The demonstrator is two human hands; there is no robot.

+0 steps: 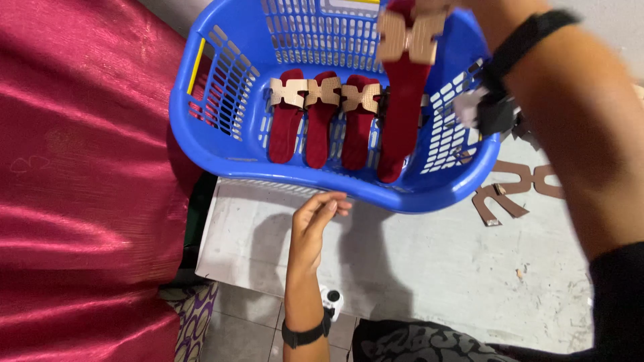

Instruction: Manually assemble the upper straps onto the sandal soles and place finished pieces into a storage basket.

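Crimson satin cloth (80, 167) drapes the left. Left hand (315, 224), fingers loosely spread, rests just below the blue slotted plastic basket (221, 144) on the grey bench (429, 268). Inside stand three red sandals (322, 121) with tan straps; right hand, its grip out of view, dangles a fourth sandal (406, 87).

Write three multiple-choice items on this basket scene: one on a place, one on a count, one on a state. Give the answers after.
1. Where do the three red sandals lie?
A. In the blue basket
B. On the grey slab
C. On the red cloth

2. How many red sandals show in all?
A. Two
B. Four
C. Six

3. How is the left hand?
A. Fist around a sandal
B. Open and empty
C. Under the cloth

Answers: 1 A, they lie side by side on its floor. 2 B, three lying plus a fourth sandal held up at its top, the right hand out of frame. 3 B, fingers loose below the basket rim.
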